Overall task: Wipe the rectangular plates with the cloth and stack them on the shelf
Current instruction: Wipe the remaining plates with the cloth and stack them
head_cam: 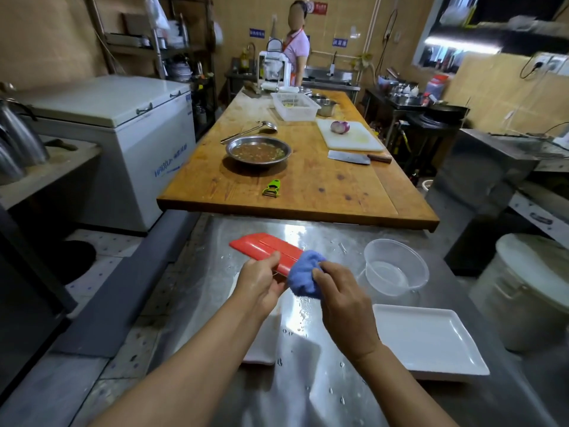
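A red rectangular plate is held tilted above the wet steel table. My left hand grips its near edge, thumb on top. My right hand holds a bunched blue cloth pressed against the plate's right end. A white rectangular plate lies flat on the table to the right. Part of another white plate shows under my left forearm.
A clear plastic bowl stands on the steel table beyond the white plate. The wooden table ahead carries a green peeler, a metal bowl, a cleaver and a cutting board. A person stands at the far end. A chest freezer is on the left.
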A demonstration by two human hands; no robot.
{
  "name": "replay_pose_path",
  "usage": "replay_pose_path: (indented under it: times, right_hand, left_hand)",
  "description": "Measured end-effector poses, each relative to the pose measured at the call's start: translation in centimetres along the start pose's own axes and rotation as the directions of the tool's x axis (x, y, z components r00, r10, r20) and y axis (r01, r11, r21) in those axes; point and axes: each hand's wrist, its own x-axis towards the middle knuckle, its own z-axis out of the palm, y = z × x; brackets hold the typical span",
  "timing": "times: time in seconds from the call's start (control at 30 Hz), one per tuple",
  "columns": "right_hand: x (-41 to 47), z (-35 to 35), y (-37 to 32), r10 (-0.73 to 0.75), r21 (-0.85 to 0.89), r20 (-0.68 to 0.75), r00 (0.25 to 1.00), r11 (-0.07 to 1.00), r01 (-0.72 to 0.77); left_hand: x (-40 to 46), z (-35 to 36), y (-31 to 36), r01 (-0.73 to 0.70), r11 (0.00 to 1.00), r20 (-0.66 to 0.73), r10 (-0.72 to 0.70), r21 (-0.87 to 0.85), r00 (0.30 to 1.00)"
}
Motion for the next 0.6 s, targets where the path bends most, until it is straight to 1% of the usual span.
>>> replay_pose_path:
  times: [0.03,0.1,0.17,0.23,0.33,0.47,0.6]
  right_hand:
    - [-0.2,0.1,0.0,-0.009,0.034,0.043,0.999,0.999,0.007]
    - [-0.5,0.0,-0.2,0.001,0.114,0.179,0.984,0.993,-0.022]
    - [-0.6,0.2,-0.3,0.035,0.171,0.340,0.940,0.980,-0.098]
    - [-0.2,0.4,-0.6,0.064,0.219,0.417,0.907,0.961,-0.169]
    - [1.3,0.9,-1.2,0.069,0.321,0.416,0.907,0.922,-0.217]
    - [3.7,1.1,-2.1,0.100,0.430,0.396,0.913,0.858,-0.281]
    - [5.5,1.2,-2.6,0.071,0.463,0.414,0.907,0.842,-0.277]
  left_hand:
    - [0.0,-0.4,-0.2,-0.009,1.000,0.008,0.009,-0.018,1.000]
    - [0.1,-1.1,-0.2,-0.044,0.999,0.047,0.044,-0.002,0.998]
    - [0.1,-1.7,-0.1,-0.079,0.995,0.109,0.072,0.061,0.991]
    - [0.2,-2.2,0.1,-0.102,0.987,0.169,0.080,0.124,0.982]
    - [-0.1,-2.9,0.3,-0.123,0.974,0.251,0.073,0.191,0.965]
    - [-0.8,-3.6,0.3,-0.145,0.947,0.383,0.026,0.285,0.923]
    - [-1.2,-3.9,0.9,-0.149,0.941,0.455,-0.006,0.304,0.890]
